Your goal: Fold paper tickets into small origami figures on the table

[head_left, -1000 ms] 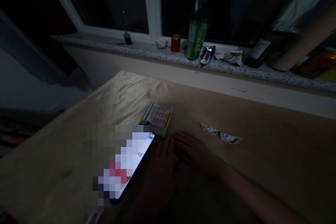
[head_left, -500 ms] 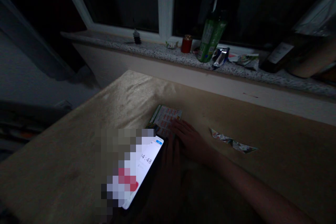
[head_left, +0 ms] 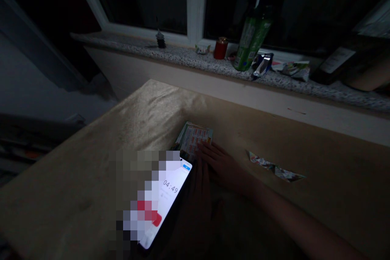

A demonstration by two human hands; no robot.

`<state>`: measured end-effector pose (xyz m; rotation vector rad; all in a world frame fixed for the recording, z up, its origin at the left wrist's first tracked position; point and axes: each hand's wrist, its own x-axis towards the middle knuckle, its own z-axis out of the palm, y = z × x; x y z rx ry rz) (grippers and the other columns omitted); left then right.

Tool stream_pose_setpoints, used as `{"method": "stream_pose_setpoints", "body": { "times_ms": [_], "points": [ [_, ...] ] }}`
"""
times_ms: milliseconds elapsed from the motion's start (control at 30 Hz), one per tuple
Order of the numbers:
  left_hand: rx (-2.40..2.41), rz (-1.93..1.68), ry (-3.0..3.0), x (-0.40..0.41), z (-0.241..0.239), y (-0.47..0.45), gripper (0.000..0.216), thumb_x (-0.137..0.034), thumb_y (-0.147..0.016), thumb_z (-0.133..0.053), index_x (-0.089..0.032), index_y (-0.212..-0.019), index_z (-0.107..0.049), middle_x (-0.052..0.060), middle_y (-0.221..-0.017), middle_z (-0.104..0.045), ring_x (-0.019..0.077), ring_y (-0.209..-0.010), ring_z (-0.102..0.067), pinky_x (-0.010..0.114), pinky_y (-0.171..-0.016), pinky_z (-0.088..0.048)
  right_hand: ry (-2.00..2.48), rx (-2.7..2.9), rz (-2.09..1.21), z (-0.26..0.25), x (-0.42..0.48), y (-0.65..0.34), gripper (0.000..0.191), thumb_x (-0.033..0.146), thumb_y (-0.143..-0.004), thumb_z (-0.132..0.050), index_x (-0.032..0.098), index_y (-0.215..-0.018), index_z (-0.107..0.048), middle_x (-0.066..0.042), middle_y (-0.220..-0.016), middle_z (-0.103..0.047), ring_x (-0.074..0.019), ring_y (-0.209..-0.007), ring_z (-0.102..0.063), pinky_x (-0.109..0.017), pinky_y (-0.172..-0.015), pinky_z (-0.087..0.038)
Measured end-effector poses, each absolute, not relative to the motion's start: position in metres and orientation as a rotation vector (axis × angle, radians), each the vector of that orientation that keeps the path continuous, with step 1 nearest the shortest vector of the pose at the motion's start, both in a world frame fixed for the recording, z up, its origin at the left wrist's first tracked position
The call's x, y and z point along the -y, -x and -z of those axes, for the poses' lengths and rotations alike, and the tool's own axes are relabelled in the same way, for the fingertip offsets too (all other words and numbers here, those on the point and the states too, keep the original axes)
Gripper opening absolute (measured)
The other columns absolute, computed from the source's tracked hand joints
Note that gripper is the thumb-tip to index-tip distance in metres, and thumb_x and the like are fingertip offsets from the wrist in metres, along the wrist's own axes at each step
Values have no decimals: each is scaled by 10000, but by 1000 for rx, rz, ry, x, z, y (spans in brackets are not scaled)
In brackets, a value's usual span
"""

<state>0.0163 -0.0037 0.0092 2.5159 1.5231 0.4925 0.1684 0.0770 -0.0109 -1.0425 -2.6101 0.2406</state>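
Dim light covers the scene. A printed leaflet (head_left: 197,135), apparently on a small stack of papers, lies on the tan tabletop (head_left: 115,130). My right hand (head_left: 217,161) reaches in from the right with its fingers stretched out over the leaflet's lower right edge. In deep shadow just below is my left hand (head_left: 198,199), its fingers extended toward the same edge; its palm is hard to make out. Left of it, a lit phone (head_left: 166,201) displays 04:49, partly covered by blurred blocks; what supports it is hidden. A torn, colourful paper strip (head_left: 274,168) rests right of my hands.
Along the speckled windowsill (head_left: 183,57) stand a small dark bottle (head_left: 160,40), a red container (head_left: 220,48) and a tall green can (head_left: 252,42). Crumpled wrappers (head_left: 262,66) lie beside the can. A dark labelled object (head_left: 336,60) is farther right.
The phone's display has gone from a partly covered reading ending in 4:48 to 04:49. My view has shifted slightly, and the papers under the leaflet look a little more fanned out. Both hands stay nearly still.
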Motion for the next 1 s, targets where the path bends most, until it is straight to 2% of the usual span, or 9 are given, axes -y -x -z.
{"method": "stream_pose_setpoints", "body": {
  "times_ms": [167, 333, 400, 533, 633, 767, 1000],
  "points": [
    [-1515, -478, -2533, 4, -9, -16, 267, -311, -915, -554, -195, -1156, -552, 77, -1176, -561, 222, -963, -595, 405, -798, -513, 1028, 2622, -243, 9, -70, -174, 440, 194, -878, -500, 99, -1306, -471, -147, -1414, -408, -242, -1348, -290, -455, -1111, -254],
    [-1535, -507, -2544, 6, -5, -18, 262, -300, -917, -555, -191, -1155, -551, 76, -1180, -558, 217, -962, -594, 408, -805, -508, 990, 2614, -221, 8, -64, -181, 399, 162, -904, -481, 150, -1303, -484, -111, -1389, -451, -229, -1326, -337, -436, -1092, -312],
    [-1543, -519, -2547, 9, -1, -20, 299, -326, -920, -541, -207, -1195, -532, 90, -1248, -522, 243, -1036, -564, 442, -858, -479, 978, 2625, -209, 9, -62, -184, 394, 142, -906, -479, 161, -1299, -489, -104, -1370, -476, -227, -1313, -360, -436, -1081, -331],
    [-1523, -520, -2560, 16, 5, -24, 550, -424, -923, -448, -186, -1401, -317, 135, -1439, -357, 320, -1294, -340, 495, -1008, -344, 989, 2652, -177, 12, -55, -194, 405, 149, -905, -488, 166, -1309, -473, -95, -1370, -478, -225, -1312, -362, -444, -1079, -333],
    [-1494, -498, -2606, 17, 5, -26, 624, -357, -914, -440, -120, -1441, -204, 143, -1464, -325, 307, -1337, -270, 498, -1040, -289, 1014, 2659, -150, 14, -46, -203, 409, 179, -918, -481, 170, -1325, -453, -90, -1376, -471, -214, -1316, -356, -439, -1087, -320],
    [-1420, -451, -2731, 15, -2, -30, 602, -265, -891, -449, -82, -1423, -234, 148, -1470, -309, 295, -1353, -235, 513, -1058, -244, 1036, 2655, -117, 15, -29, -215, 382, 207, -928, -474, 177, -1308, -475, -84, -1353, -501, -206, -1300, -384, -421, -1084, -328],
    [-1129, -364, -2778, 19, -3, -38, 574, -272, -911, -432, -92, -1421, -237, 123, -1484, -286, 242, -1366, -226, 442, -1086, -263, 1090, 2636, -183, 18, 4, -235, 371, 209, -921, -487, 202, -1291, -493, -69, -1345, -511, -194, -1324, -341, -421, -1091, -310]
  ]
}}
